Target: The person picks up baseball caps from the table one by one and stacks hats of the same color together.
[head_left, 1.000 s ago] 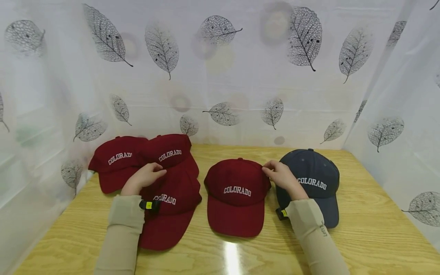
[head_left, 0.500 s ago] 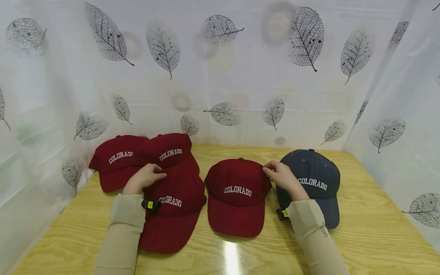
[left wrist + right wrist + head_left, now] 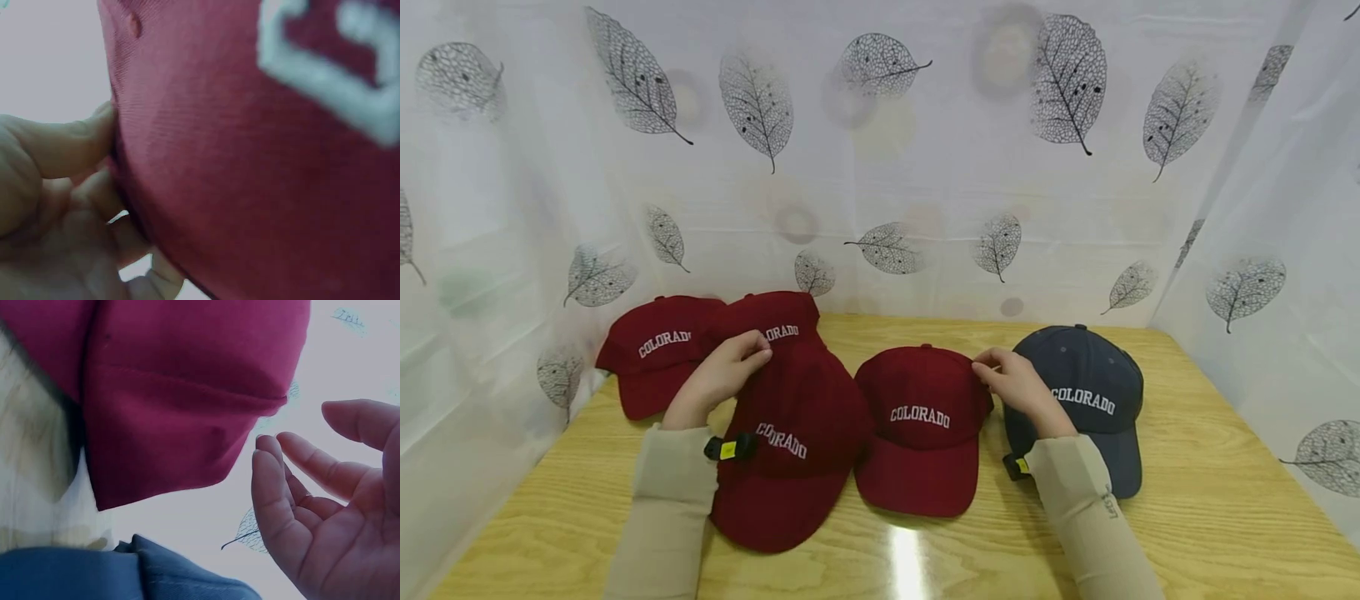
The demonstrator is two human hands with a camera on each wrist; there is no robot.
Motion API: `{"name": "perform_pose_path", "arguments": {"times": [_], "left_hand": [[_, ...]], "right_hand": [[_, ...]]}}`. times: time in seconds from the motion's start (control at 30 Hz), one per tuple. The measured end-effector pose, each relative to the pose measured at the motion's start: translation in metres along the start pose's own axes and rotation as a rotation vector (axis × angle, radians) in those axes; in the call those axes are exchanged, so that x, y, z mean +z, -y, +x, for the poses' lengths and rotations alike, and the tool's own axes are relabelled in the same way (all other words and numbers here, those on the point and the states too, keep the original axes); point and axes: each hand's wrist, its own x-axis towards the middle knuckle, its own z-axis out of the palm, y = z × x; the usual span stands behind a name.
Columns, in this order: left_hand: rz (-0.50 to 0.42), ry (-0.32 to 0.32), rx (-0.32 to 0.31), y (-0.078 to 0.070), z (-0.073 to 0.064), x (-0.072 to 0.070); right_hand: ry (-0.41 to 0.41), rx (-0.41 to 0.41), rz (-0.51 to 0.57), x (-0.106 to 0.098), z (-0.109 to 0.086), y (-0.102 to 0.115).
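Observation:
My left hand [image 3: 721, 373] pinches the side edge of a dark red baseball cap [image 3: 820, 396] lettered COLORADO. In the left wrist view, thumb and fingers [image 3: 69, 147] close on that edge, and the red fabric fills most of the picture. The held cap tilts, its right side overlapping a second red cap [image 3: 917, 387] in the middle of the table. Beside that middle cap is my right hand [image 3: 1021, 390]. The right wrist view shows its loosely bent fingers [image 3: 275, 506] apart from the red cloth, with nothing between them.
Behind the held cap, two more red caps [image 3: 662, 312] [image 3: 760, 310] overlap at the back left. A navy COLORADO cap [image 3: 1075, 367] sits to the right, partly behind my right forearm. White leaf-print curtains [image 3: 910, 167] enclose the wooden table [image 3: 1195, 450].
My left hand has risen slightly, lifting and tilting the pinched red cap to the right until it overlaps the middle cap. My right hand stays in place.

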Motion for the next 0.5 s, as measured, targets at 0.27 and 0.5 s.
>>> {"name": "perform_pose_path", "arguments": {"times": [0.27,0.5], "left_hand": [[-0.122,-0.173,0.069,-0.034,-0.006,0.003],[-0.190,-0.378,0.175,-0.060,-0.005,0.015]], "right_hand": [[-0.011,-0.082,0.039,0.001,-0.006,0.020],[-0.028,-0.228,0.080,0.003,-0.016,0.044]]}}
